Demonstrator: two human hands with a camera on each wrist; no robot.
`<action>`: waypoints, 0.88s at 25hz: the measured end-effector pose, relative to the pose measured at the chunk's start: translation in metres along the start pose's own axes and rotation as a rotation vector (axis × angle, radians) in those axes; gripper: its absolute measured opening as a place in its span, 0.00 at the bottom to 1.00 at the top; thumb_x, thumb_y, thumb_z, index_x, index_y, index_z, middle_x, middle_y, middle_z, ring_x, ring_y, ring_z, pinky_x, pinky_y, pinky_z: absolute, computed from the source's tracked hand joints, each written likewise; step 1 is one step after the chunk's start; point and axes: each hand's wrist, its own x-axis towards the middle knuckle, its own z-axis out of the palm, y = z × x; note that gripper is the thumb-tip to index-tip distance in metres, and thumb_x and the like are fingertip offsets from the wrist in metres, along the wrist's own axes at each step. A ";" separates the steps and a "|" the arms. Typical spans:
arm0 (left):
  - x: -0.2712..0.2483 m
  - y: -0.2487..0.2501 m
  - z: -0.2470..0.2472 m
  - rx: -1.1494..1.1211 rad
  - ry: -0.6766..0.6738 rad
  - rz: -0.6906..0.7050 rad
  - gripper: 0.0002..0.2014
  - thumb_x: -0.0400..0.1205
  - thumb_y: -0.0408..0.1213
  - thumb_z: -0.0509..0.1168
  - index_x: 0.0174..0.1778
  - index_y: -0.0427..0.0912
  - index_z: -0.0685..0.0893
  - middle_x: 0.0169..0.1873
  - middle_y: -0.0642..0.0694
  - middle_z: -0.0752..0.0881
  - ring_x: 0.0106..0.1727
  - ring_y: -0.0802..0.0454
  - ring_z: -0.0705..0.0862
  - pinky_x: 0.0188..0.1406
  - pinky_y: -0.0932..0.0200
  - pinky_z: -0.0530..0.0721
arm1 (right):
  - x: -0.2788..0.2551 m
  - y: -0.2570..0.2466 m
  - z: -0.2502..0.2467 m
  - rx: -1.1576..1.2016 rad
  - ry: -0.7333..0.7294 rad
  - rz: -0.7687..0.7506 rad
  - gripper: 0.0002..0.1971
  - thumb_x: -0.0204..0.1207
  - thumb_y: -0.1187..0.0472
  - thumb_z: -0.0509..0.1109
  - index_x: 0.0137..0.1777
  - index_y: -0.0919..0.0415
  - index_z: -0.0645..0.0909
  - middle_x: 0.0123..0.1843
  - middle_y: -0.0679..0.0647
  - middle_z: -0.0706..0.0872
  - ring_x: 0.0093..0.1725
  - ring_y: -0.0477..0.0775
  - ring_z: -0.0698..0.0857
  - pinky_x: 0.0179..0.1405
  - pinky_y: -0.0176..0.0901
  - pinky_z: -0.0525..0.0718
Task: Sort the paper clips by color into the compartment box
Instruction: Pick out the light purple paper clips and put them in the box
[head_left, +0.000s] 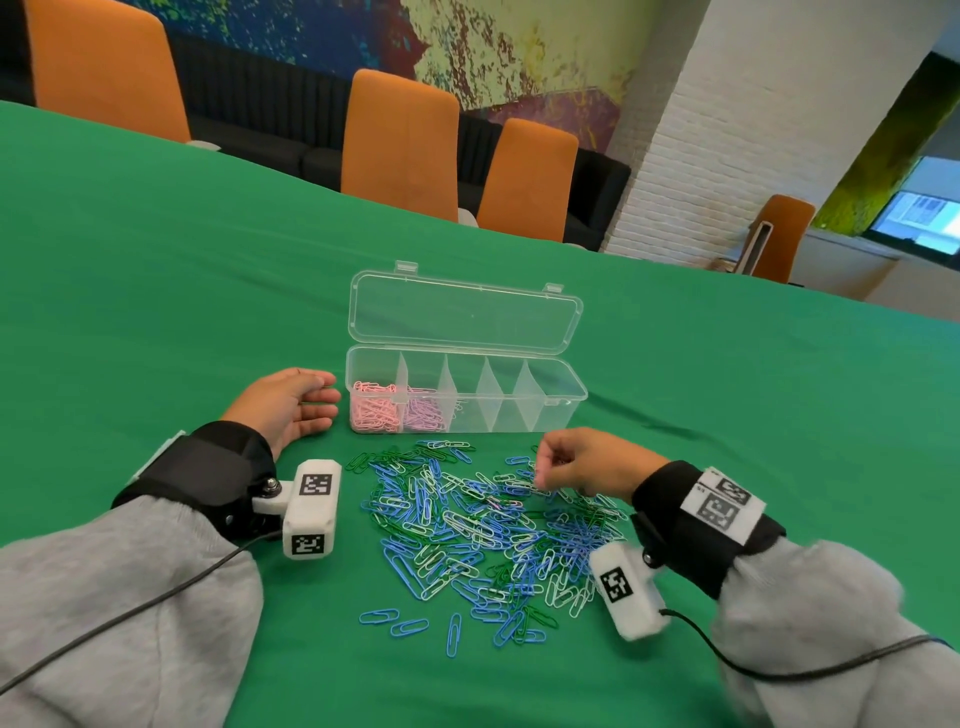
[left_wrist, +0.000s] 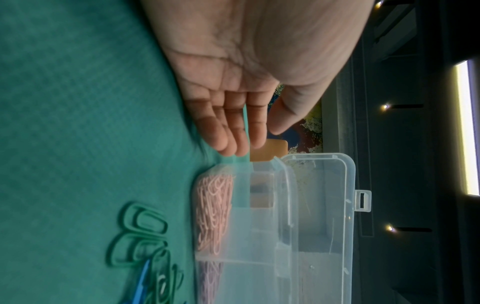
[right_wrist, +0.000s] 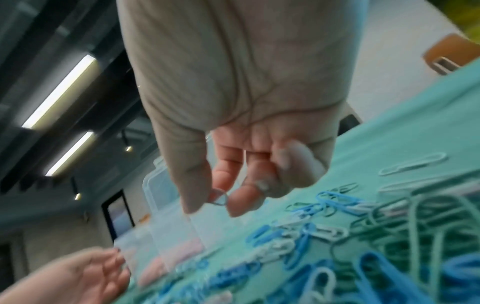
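Head view shows a clear compartment box (head_left: 563, 397) at the middle of the green table (head_left: 156, 291), its lid (head_left: 465, 314) folded back toward twelve o'clock. Pink clips (head_left: 371, 413) fill the leftmost compartment and purple clips (head_left: 426, 413) the next one; whether the third holds anything cannot be told. A loose pile of paper clips (head_left: 483, 525), blue, green and white, lies at six o'clock of the box. The left hand (head_left: 291, 408) rests palm up at nine o'clock of the box, fingers (left_wrist: 221, 131) relaxed and straight, holding nothing. The right hand (head_left: 582, 462) hangs over the pile's two o'clock edge; the right wrist view shows its thumb and fingers (right_wrist: 244, 201) pinching a small clip (right_wrist: 221, 198), colour blurred.
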 end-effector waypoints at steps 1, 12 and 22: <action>0.000 0.000 0.000 -0.001 0.002 0.000 0.10 0.87 0.31 0.53 0.44 0.39 0.78 0.37 0.43 0.81 0.33 0.51 0.78 0.22 0.70 0.81 | 0.001 0.002 -0.003 0.182 0.008 -0.011 0.07 0.78 0.66 0.67 0.39 0.57 0.76 0.32 0.47 0.82 0.26 0.40 0.75 0.27 0.30 0.72; 0.002 -0.001 -0.001 -0.006 -0.008 0.000 0.09 0.86 0.31 0.54 0.44 0.39 0.78 0.37 0.43 0.80 0.30 0.54 0.80 0.22 0.70 0.81 | 0.021 -0.022 0.011 0.446 -0.066 -0.025 0.03 0.75 0.58 0.69 0.41 0.55 0.78 0.30 0.46 0.77 0.26 0.43 0.71 0.24 0.32 0.70; 0.002 0.000 0.000 0.001 -0.004 0.006 0.09 0.87 0.31 0.54 0.44 0.39 0.79 0.36 0.44 0.81 0.31 0.53 0.79 0.23 0.69 0.82 | 0.018 -0.034 0.013 -0.285 -0.015 0.023 0.10 0.78 0.57 0.70 0.35 0.53 0.75 0.34 0.45 0.77 0.33 0.43 0.73 0.33 0.34 0.72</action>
